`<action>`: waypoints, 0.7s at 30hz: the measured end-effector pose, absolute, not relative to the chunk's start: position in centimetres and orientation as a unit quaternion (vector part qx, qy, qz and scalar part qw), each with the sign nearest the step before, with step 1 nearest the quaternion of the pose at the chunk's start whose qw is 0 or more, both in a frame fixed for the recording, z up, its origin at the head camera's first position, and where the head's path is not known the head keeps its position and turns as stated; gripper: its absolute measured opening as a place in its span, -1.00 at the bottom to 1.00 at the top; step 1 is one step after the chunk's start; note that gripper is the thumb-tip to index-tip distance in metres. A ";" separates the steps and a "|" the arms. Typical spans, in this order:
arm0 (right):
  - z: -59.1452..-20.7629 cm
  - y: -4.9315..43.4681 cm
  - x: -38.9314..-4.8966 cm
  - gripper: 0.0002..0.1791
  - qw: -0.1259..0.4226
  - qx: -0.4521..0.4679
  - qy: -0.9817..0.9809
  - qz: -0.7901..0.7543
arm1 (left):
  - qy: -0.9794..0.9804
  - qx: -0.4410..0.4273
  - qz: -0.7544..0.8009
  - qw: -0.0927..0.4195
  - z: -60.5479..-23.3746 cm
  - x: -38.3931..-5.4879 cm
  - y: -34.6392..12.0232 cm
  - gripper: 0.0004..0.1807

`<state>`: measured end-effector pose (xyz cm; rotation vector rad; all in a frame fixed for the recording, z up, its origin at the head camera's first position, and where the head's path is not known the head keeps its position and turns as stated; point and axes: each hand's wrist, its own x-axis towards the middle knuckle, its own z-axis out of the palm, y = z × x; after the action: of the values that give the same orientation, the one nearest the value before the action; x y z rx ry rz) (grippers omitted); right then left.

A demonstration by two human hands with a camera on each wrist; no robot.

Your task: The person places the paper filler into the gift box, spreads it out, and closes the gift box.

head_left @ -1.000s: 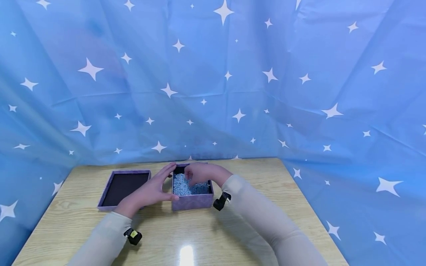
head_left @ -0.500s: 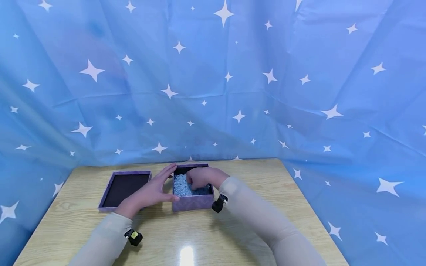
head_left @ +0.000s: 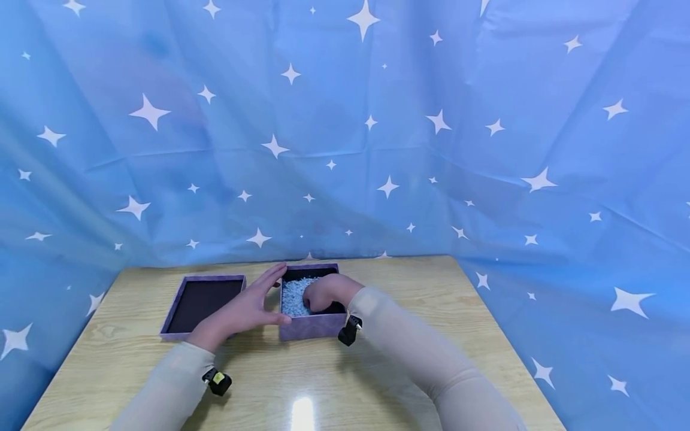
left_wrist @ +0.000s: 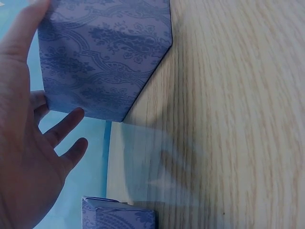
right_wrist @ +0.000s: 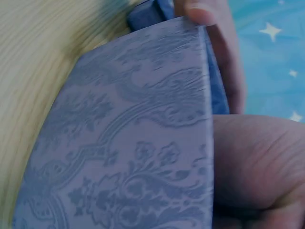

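A purple patterned box (head_left: 312, 328) stands without its lid, with pale blue shredded filler (head_left: 294, 297) inside. My left hand (head_left: 250, 308) holds the box's left side. Its thumb is at the near corner and a finger reaches the far corner. In the left wrist view, the left hand (left_wrist: 28, 143) lies along the patterned wall. My right hand (head_left: 326, 293) is bent down into the box, against the filler. The box's front wall (right_wrist: 128, 124) hides much of that hand in the right wrist view, and its fingertips cannot be seen.
Left of the box lies the purple lid (head_left: 202, 305), its black inside facing up. Both stand on a wooden table (head_left: 269, 383), towards its far edge. A blue star-patterned cloth (head_left: 345, 149) hangs behind and beside the table.
My right hand has sunk deeper into the box. Filler has shifted left, and dark bottom shows at the near right. The left hand has stayed on the box.
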<state>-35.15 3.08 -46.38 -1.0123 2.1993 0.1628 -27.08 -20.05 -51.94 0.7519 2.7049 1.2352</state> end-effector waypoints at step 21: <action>-47.2 2.8 -36.8 -0.67 0.316 -0.369 0.874 0.002 | 0.878 0.245 0.409 0.040 -51.8 -27.0 -20.0 0.37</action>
<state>-36.77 2.78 -47.18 -0.9718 2.3018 0.0059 -27.04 -19.97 -51.75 0.7513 2.6909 1.2545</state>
